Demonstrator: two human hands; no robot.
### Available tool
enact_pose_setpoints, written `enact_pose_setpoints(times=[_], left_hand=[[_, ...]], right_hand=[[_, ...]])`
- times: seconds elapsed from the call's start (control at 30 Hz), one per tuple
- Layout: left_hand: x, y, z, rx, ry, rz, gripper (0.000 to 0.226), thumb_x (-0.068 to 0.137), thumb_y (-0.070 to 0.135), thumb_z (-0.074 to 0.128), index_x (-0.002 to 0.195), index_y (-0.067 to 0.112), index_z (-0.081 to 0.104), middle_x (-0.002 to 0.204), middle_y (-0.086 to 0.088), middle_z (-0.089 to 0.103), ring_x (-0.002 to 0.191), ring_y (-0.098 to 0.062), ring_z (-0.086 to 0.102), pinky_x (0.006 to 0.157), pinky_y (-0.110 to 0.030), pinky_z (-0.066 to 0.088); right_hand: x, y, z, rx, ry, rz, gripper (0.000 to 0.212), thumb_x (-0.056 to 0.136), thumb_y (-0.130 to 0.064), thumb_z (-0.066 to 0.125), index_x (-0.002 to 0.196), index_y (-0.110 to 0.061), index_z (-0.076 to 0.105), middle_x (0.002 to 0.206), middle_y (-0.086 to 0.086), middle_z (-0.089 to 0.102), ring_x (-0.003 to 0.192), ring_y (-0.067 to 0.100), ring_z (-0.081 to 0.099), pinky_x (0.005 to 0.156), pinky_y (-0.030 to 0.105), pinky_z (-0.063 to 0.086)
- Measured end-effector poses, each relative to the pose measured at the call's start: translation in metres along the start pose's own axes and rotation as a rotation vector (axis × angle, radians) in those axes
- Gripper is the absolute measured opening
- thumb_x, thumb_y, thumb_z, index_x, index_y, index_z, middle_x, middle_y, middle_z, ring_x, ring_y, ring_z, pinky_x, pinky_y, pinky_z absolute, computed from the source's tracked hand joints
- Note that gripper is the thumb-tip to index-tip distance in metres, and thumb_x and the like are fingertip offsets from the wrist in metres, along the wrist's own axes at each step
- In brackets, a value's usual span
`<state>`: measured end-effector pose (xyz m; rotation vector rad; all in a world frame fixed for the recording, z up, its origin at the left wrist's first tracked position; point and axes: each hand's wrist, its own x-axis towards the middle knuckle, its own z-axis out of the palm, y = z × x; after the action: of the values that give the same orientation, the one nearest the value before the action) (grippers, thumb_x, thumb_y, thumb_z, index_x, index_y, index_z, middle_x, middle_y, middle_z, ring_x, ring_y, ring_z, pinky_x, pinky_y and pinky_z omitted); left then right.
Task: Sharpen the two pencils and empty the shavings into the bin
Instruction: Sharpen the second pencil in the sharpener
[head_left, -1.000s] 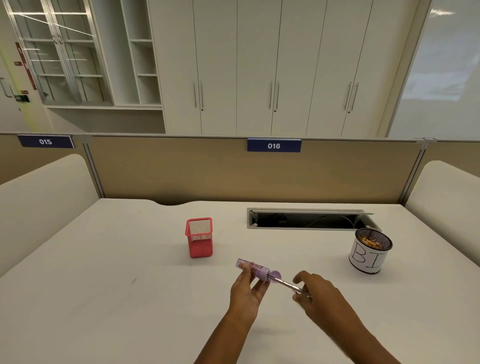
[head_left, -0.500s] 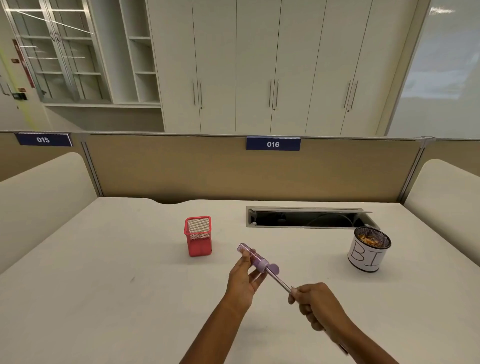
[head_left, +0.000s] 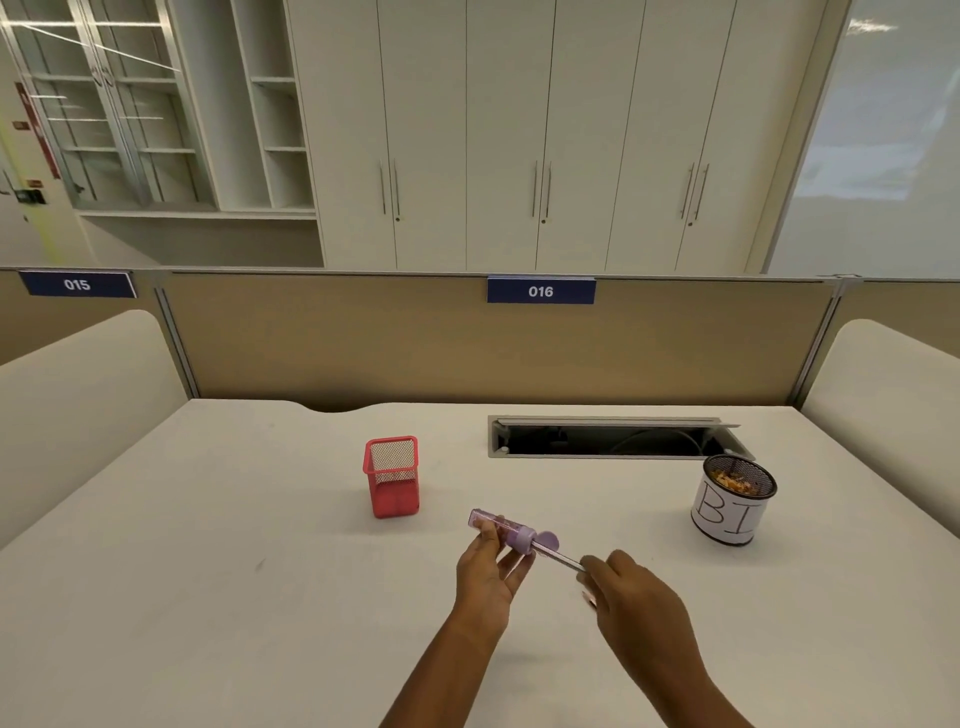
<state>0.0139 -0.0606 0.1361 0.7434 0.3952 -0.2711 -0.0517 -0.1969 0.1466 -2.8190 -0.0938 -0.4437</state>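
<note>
My left hand (head_left: 488, 577) holds a purple tube-shaped sharpener (head_left: 504, 530) above the white desk (head_left: 208, 571), its open lid hanging to the right. A pencil (head_left: 563, 560) sticks out of the sharpener's right end, and my right hand (head_left: 631, 597) grips its other end. The black mesh cup labelled as the bin (head_left: 732, 501) stands at the right with shavings inside. I see no second pencil.
An empty red mesh pencil holder (head_left: 392, 477) stands left of the sharpener. An open cable slot (head_left: 613, 439) lies at the back of the desk. Beige dividers bound the desk at the back and at both sides.
My right hand turned on the pencil, pulling back toward me and then coming in close to the sharpener again. The left hand and sharpener shifted only slightly.
</note>
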Motion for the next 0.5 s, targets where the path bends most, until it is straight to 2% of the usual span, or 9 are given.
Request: enact_pose_setpoints(times=[0.07, 0.1, 0.17, 0.23, 0.27, 0.33, 0.4, 0.47, 0.5], left_hand=[[0.000, -0.001, 0.000, -0.004, 0.007, 0.001, 0.023, 0.095, 0.017, 0.047, 0.107, -0.002, 0.053, 0.089, -0.016, 0.061, 0.084, -0.032, 0.060, 0.050, -0.030, 0.057], [0.000, -0.001, 0.001, 0.014, 0.017, 0.009, 0.020, 0.095, 0.017, 0.047, 0.103, -0.001, 0.055, 0.089, -0.015, 0.061, 0.090, -0.034, 0.059, 0.051, -0.029, 0.057], [-0.001, 0.000, 0.002, 0.062, 0.030, 0.024, 0.016, 0.094, 0.015, 0.048, 0.093, 0.002, 0.057, 0.090, -0.014, 0.061, 0.098, -0.036, 0.057, 0.058, -0.032, 0.057], [-0.003, 0.002, 0.002, 0.105, 0.019, 0.029, 0.016, 0.094, 0.014, 0.047, 0.098, 0.002, 0.057, 0.098, -0.016, 0.060, 0.099, -0.036, 0.056, 0.065, -0.034, 0.056], [-0.004, 0.002, 0.002, 0.123, 0.013, 0.032, 0.018, 0.095, 0.014, 0.046, 0.103, 0.002, 0.055, 0.102, -0.016, 0.059, 0.098, -0.035, 0.056, 0.061, -0.031, 0.057], [-0.003, 0.004, 0.001, 0.132, -0.007, 0.035, 0.022, 0.095, 0.014, 0.045, 0.111, 0.002, 0.054, 0.103, -0.015, 0.058, 0.091, -0.032, 0.058, 0.051, -0.026, 0.056], [-0.003, 0.006, 0.002, 0.109, -0.041, 0.020, 0.025, 0.095, 0.014, 0.043, 0.113, 0.001, 0.054, 0.095, -0.013, 0.061, 0.081, -0.028, 0.059, 0.049, -0.026, 0.056], [-0.003, 0.009, 0.003, 0.103, -0.068, 0.002, 0.024, 0.095, 0.014, 0.043, 0.112, 0.001, 0.054, 0.089, -0.011, 0.061, 0.078, -0.026, 0.058, 0.050, -0.026, 0.056], [-0.004, 0.009, 0.004, 0.103, -0.073, -0.003, 0.023, 0.095, 0.013, 0.043, 0.111, 0.001, 0.054, 0.089, -0.010, 0.061, 0.078, -0.027, 0.059, 0.050, -0.026, 0.056]], right_hand=[[0.001, 0.003, 0.005, -0.048, -0.002, -0.052, 0.006, 0.058, -0.019, 0.067, 0.057, -0.021, 0.061, 0.041, 0.001, 0.044, 0.028, 0.018, 0.044, 0.038, 0.016, 0.007], [-0.002, -0.001, 0.003, -0.043, -0.057, -0.033, 0.012, 0.064, -0.017, 0.066, 0.058, -0.022, 0.057, 0.042, -0.001, 0.039, 0.031, 0.018, 0.044, 0.038, 0.016, 0.008], [0.000, -0.002, 0.005, 0.098, -0.086, 0.150, 0.028, 0.089, -0.015, 0.051, 0.061, -0.022, 0.049, 0.048, -0.005, 0.035, 0.048, 0.014, 0.044, 0.042, 0.019, 0.017], [0.002, 0.001, 0.007, 0.481, -0.215, 0.316, 0.040, 0.093, -0.020, 0.048, 0.054, -0.028, 0.050, 0.048, -0.007, 0.039, 0.050, 0.009, 0.038, 0.047, 0.018, 0.023], [0.003, 0.000, 0.004, 0.657, -0.279, 0.396, 0.040, 0.093, -0.019, 0.049, 0.053, -0.024, 0.054, 0.043, -0.008, 0.038, 0.045, 0.008, 0.035, 0.045, 0.018, 0.024], [0.004, 0.000, -0.002, 1.017, -0.432, 0.618, 0.038, 0.094, -0.018, 0.047, 0.057, -0.014, 0.054, 0.037, -0.009, 0.030, 0.033, 0.007, 0.023, 0.034, 0.014, 0.017], [0.006, 0.003, -0.007, 1.393, -0.642, 0.890, 0.029, 0.092, -0.019, 0.047, 0.064, -0.010, 0.050, 0.037, -0.007, 0.024, 0.026, 0.004, 0.018, 0.030, 0.007, 0.011], [0.007, 0.002, -0.014, 1.614, -0.758, 0.980, 0.021, 0.084, -0.017, 0.051, 0.066, -0.009, 0.047, 0.035, -0.005, 0.024, 0.022, 0.004, 0.020, 0.028, 0.005, 0.011], [0.008, 0.002, -0.016, 1.632, -0.776, 0.972, 0.021, 0.085, -0.017, 0.051, 0.067, -0.008, 0.048, 0.035, -0.005, 0.024, 0.022, 0.004, 0.021, 0.028, 0.006, 0.011]])
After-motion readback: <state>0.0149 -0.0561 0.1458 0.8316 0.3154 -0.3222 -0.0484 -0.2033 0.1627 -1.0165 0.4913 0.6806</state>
